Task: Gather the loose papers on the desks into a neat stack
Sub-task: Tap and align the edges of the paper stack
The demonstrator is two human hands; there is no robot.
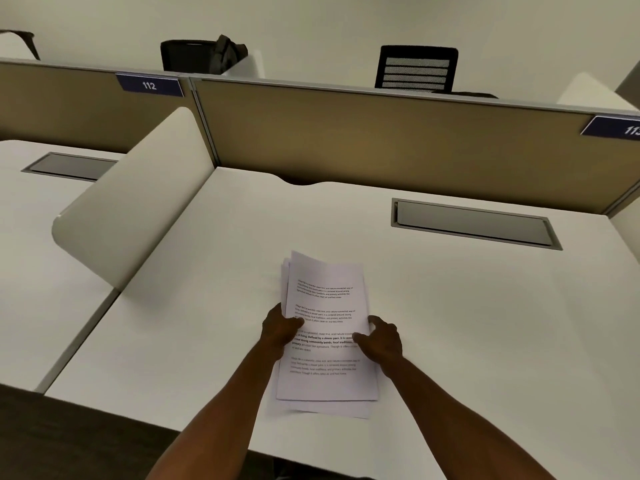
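From the head camera, both bare hands hold a stack of papers (325, 327) over the white worktop (450, 323). The left hand (280, 329) closes its grip on the stack's left edge, thumb lying across the printed top sheet and the other fingers hidden beneath. The right hand (381, 341) closes on the right edge directly opposite, thumb on top and fingers curled at the side. Between the two grips lies the middle of the top sheet, with four blocks of printed text. Beyond the grips, the far end of the stack fans slightly, a few sheet corners showing offset at its left. Nearer the person than the grips, a lower sheet sticks out past the top one at the bottom edge. Whether the stack rests on the worktop or is lifted just off it cannot be told.

Farther away and to the right of the right hand's grip, a grey cable hatch (474, 223) is set flush in the worktop. To the left of the left hand's grip, a white side screen (131, 209) leans between this worktop and the neighbouring one. Behind everything stands a tan partition (381, 140) with a blue label (149, 85) reading 112, and a black chair (417, 67) rises behind it.
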